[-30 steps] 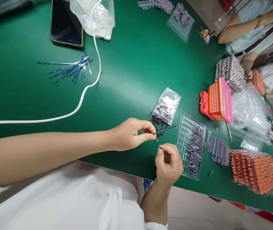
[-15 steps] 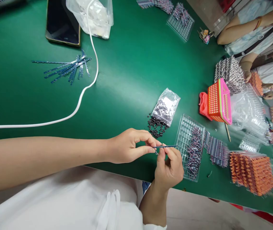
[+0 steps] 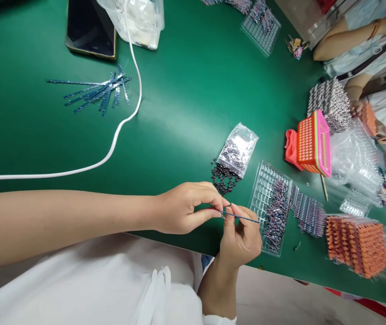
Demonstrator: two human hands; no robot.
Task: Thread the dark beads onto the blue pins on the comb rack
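From the left my left hand (image 3: 189,208) reaches in, thumb and fingers closed in a pinch on a thin blue strip (image 3: 243,218). The strip slants down to the right, across the fingers of my right hand (image 3: 242,234). My right thumb and forefinger are pinched together at the left fingertips, around something tiny and dark that I cannot make out. Just beyond the hands lie loose small black beads (image 3: 225,178) beside a clear plastic bag (image 3: 238,149) of the same. Right of my hands, a clear compartment tray (image 3: 259,192) carries a heap of thin dark-and-pink pieces (image 3: 276,216).
Blue notched strips (image 3: 103,90) lie at the left, near a phone (image 3: 91,29), a white cable (image 3: 111,149) and a plastic tub (image 3: 160,22). Rightward stand stacked orange pieces (image 3: 357,246), a basket (image 3: 309,142) and grey stacks (image 3: 330,106). Other people's arms (image 3: 345,40) show at upper right.
The blue strip has turned from nearly level to slanting down rightward over my right hand. Both hands stay together at the fingertips. The whole view has shifted slightly.
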